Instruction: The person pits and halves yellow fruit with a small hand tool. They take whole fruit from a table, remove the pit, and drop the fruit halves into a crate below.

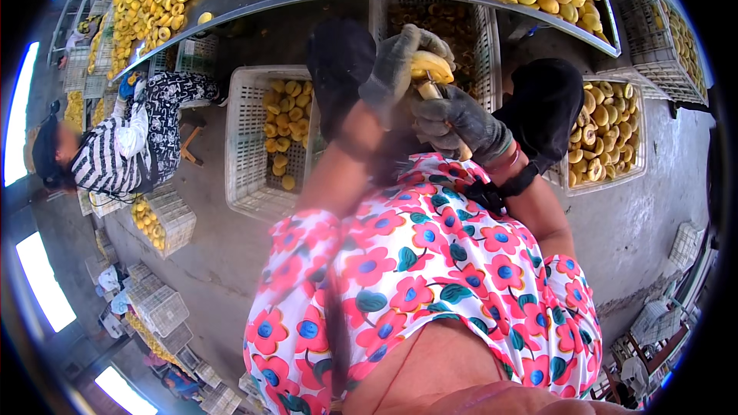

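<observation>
A yellow peach piece [431,67], apparently a half, is gripped in my left hand [398,66], which wears a dark grey work glove. Close below it, my right hand [461,121], gloved the same way, is closed around a small pitting tool with a pale handle [428,90]. The tool's head meets the peach, and its exact shape is hard to make out. Both hands are above my lap, in front of a crate [491,52] holding brownish peach scraps between my knees.
A metal-edged worktable [230,8] carries heaps of peach halves. A white plastic crate [245,144] with peach halves stands at my left, another crate [605,181] at my right. Stacked crates [646,29] rise farther right. A seated person [115,144] works at the left.
</observation>
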`<state>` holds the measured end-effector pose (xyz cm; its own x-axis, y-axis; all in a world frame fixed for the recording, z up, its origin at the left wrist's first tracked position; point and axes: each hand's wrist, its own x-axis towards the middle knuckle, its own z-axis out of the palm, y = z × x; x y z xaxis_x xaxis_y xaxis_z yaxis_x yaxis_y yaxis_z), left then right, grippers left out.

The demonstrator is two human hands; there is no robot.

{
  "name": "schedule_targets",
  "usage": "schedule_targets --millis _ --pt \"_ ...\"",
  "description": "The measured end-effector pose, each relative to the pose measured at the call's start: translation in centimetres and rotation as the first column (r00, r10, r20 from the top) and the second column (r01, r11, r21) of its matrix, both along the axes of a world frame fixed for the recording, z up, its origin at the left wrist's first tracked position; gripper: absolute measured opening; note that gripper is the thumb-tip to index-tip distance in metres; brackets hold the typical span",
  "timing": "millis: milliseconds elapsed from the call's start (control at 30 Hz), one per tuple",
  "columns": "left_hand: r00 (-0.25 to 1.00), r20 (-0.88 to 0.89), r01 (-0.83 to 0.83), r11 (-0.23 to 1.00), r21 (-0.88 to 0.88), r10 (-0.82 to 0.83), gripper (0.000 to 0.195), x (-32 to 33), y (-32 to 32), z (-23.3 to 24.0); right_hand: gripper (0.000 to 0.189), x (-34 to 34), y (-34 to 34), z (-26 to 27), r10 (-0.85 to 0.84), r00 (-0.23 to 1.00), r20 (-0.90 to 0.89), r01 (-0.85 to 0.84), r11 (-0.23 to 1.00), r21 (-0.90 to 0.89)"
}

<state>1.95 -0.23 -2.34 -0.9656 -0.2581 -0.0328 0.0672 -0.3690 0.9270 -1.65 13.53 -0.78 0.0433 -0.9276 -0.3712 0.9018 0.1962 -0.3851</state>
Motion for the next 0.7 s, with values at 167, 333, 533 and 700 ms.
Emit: schedule_targets --millis 167,333,533,700 --pt "0.998 0.003 0.068 0.984 -0.163 -0.068 0.058 -0.2 -0.3 0.8 0.004 0.0 0.1 -1.4 -0.041 0.940 -0.340 0.035 0.999 -0.021" --pt "0.966 0.257 0.066 0.940 -0.335 0.024 0.058 -0.2 -0.6 0.5 0.013 -0.4 -0.3 -1.3 -0.031 0.795 -0.606 0.110 0.990 0.094" --pt "0.925 0.339 -0.005 0.898 -0.441 0.171 0.056 0.1 -1.2 0.4 0.020 -0.2 -1.0 -2.2 -0.257 -0.386 -0.886 -0.133 0.966 -0.222" --pt "0.892 0.328 -0.087 0.829 -0.552 0.312 0.058 1.2 -1.9 0.1 0.022 0.2 -1.6 -0.2 0.212 -0.312 -0.926 0.036 0.977 0.211"
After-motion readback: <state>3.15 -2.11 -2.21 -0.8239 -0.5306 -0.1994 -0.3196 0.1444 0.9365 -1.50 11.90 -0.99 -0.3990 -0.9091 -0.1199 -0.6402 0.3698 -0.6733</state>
